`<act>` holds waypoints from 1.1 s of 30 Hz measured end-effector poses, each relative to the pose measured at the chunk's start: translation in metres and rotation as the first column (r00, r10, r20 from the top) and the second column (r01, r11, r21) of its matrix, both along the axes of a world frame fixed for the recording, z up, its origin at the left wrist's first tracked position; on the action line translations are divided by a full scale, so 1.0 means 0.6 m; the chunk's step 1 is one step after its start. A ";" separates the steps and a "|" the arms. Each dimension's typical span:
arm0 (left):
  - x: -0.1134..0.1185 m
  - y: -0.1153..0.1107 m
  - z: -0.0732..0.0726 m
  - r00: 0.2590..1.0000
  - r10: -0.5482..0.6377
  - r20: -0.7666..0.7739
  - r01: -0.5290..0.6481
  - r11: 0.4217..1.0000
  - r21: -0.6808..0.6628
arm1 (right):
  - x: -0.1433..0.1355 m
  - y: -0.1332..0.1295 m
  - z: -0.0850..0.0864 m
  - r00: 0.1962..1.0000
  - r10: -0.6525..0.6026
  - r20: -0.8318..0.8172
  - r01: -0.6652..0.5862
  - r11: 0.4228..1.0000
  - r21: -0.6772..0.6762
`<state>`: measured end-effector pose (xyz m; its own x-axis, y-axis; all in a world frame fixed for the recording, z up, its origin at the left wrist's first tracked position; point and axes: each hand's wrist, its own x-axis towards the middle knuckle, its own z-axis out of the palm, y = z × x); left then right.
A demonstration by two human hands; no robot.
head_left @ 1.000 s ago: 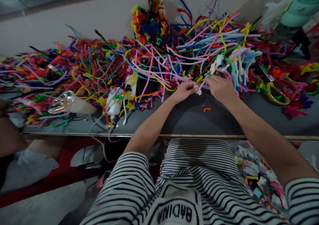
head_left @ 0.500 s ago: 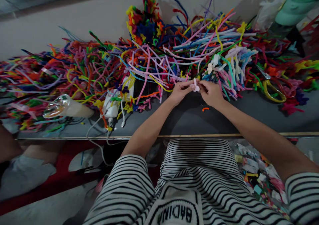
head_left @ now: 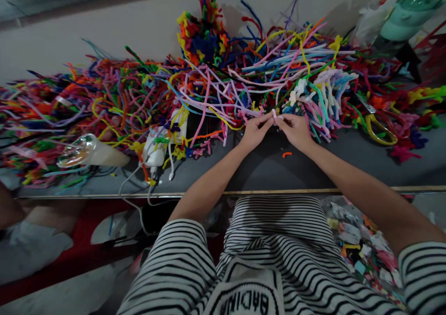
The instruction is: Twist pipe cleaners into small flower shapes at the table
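Observation:
Between my fingertips is a short pale pink pipe cleaner [head_left: 274,114], bent into a small shape that my fingers partly cover. My left hand [head_left: 256,130] pinches it from the left, and my right hand [head_left: 295,128] pinches it from the right. The two hands nearly meet just above the dark tabletop [head_left: 258,168]. Behind them spreads a tangled heap of coloured pipe cleaners [head_left: 216,89]. A bunch of white and pastel twisted pipe cleaners [head_left: 329,92] lies just beyond my right hand. Nearer me on the table is a small orange offcut [head_left: 287,154].
Yellow-handled scissors [head_left: 381,131] lie to the right. On the left are a plastic-topped cup [head_left: 94,151] and a white charger [head_left: 155,150] with cables. A mint-green container [head_left: 400,20] stands at the back right. Scraps [head_left: 365,245] fill a spot below the table. Another person's leg [head_left: 52,215] shows at far left.
The pink pipe cleaner has been turned between my fingers, and its looped lower part is now mostly covered. My hands stay in nearly the same place. The view has shifted slightly.

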<state>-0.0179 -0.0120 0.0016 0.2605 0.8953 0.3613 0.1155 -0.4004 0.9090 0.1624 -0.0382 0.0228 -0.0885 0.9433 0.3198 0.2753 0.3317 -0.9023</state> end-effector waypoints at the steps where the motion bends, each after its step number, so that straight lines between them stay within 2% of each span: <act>1: 0.000 -0.001 0.000 0.999 -0.004 -0.034 0.005 1.000 0.031 | 0.002 0.004 -0.004 1.000 -0.010 -0.016 0.009 1.000 -0.012; 6: 0.001 -0.003 -0.002 0.972 -0.030 -0.233 0.066 0.986 0.151 | 0.008 0.015 -0.013 0.994 -0.104 0.022 0.104 0.995 0.007; 9: 0.001 -0.004 0.001 0.957 -0.076 -0.279 0.117 0.984 0.133 | 0.007 0.012 -0.007 0.980 -0.177 0.092 0.172 0.983 0.061; 12: 0.002 -0.007 0.003 0.953 -0.112 -0.281 0.146 0.984 0.102 | 0.006 0.009 -0.001 0.973 -0.199 0.120 0.191 0.979 0.077; 15: 0.003 -0.010 0.005 0.960 -0.101 -0.262 0.130 0.987 0.098 | 0.007 0.010 -0.002 0.965 -0.227 0.129 0.219 0.973 0.069; 18: 0.000 -0.012 0.008 0.968 0.001 -0.251 0.039 0.987 0.156 | 0.010 0.017 -0.008 0.965 -0.243 0.096 0.238 0.969 0.066; 20: -0.006 -0.009 0.010 0.961 0.115 -0.250 -0.050 0.967 0.252 | 0.012 0.023 -0.013 0.981 -0.190 0.031 0.189 0.981 0.033; 23: -0.018 0.000 0.011 0.934 0.229 -0.276 -0.101 0.906 0.410 | 0.012 0.029 -0.012 0.994 -0.024 -0.108 0.009 0.990 -0.137; 27: -0.026 0.013 0.002 0.909 0.237 -0.343 -0.023 0.850 0.527 | 0.018 0.030 0.004 0.960 0.171 -0.222 -0.242 0.905 -0.350; 30: -0.029 0.016 -0.001 0.919 0.217 -0.330 0.028 0.798 0.601 | 0.027 0.029 0.017 0.932 0.275 -0.235 -0.350 0.847 -0.399; 33: -0.039 0.015 0.004 0.902 0.218 -0.374 0.084 0.760 0.644 | 0.033 0.029 0.023 0.918 0.327 -0.226 -0.394 0.820 -0.416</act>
<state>-0.0415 -0.0029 0.0040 0.4632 0.5159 0.7206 0.4564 -0.8359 0.3051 0.1822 -0.0211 0.0365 -0.4371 0.8949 -0.0902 0.0769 -0.0628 -0.9951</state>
